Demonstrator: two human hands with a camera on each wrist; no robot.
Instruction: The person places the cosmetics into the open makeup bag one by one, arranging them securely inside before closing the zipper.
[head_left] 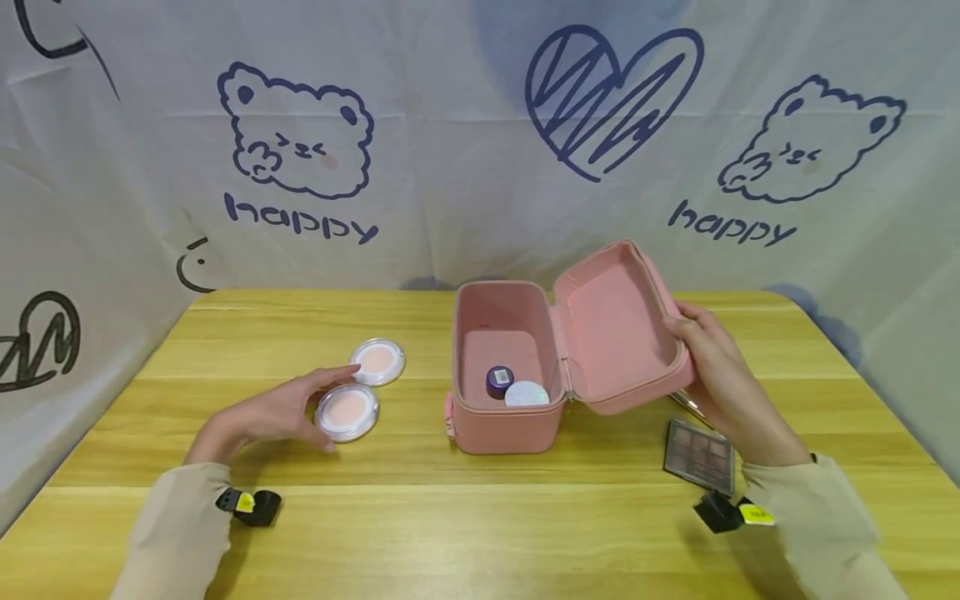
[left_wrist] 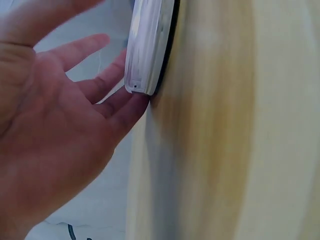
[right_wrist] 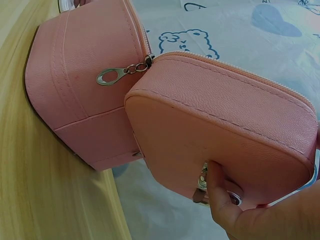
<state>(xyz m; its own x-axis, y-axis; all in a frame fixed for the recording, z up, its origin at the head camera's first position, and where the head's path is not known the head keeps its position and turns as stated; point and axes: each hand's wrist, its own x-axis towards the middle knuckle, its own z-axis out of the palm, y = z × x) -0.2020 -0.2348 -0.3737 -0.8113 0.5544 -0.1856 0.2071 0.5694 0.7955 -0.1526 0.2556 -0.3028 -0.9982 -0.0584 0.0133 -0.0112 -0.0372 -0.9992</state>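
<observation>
My left hand [head_left: 273,410] reaches around the nearer of two round clear-rimmed compacts. This compact [head_left: 348,412] lies on the table between thumb and fingers; in the left wrist view, the fingers sit right at its edge and the thumb stands apart. Just behind it lies the second compact [head_left: 378,362]. My right hand [head_left: 720,375] grips the outer edge of the lid [head_left: 622,325] of a pink cosmetic case [head_left: 506,433], which stands unzipped with its lid swung out to the right. Inside the case are a small dark purple jar [head_left: 499,381] and a whitish round item [head_left: 527,394].
Below the right hand lies an eyeshadow palette [head_left: 700,456], with a slim metallic stick [head_left: 690,406] partly hidden behind the lid. A zipper pull [right_wrist: 112,76] hangs at the case's side. A printed white cloth [head_left: 450,167] hangs behind the wooden table [head_left: 420,533].
</observation>
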